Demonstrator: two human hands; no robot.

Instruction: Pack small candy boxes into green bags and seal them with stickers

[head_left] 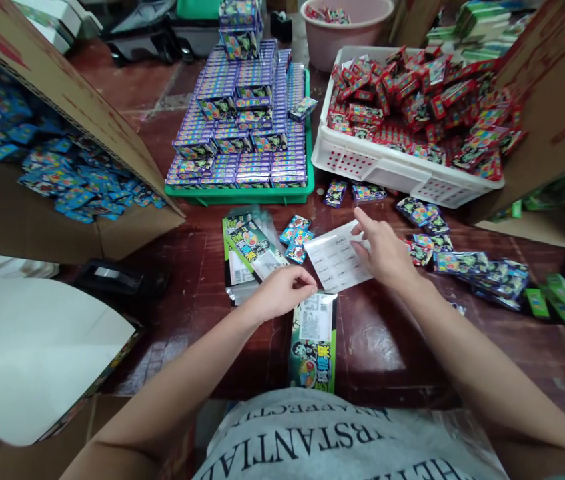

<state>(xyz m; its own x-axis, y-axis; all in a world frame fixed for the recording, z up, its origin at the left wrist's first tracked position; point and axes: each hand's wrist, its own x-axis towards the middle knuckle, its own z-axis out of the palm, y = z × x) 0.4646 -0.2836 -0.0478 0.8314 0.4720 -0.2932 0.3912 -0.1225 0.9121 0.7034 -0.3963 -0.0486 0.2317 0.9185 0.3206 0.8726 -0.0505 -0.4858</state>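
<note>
My left hand is closed in a pinch on the top edge of a green printed pouch that lies flat on the dark red table, a white label on its upper part. My right hand rests on a white sheet of labels, forefinger stretched out, the other fingers curled on the sheet's right edge. A small stack of further green pouches lies just left of the sheet, with two small blue packets beside it.
A green tray stacked with purple boxes stands at the back centre, a white basket of red packets to its right. Blue packets fill a cardboard box on the left. Loose packets lie scattered at right. A pink bucket stands behind.
</note>
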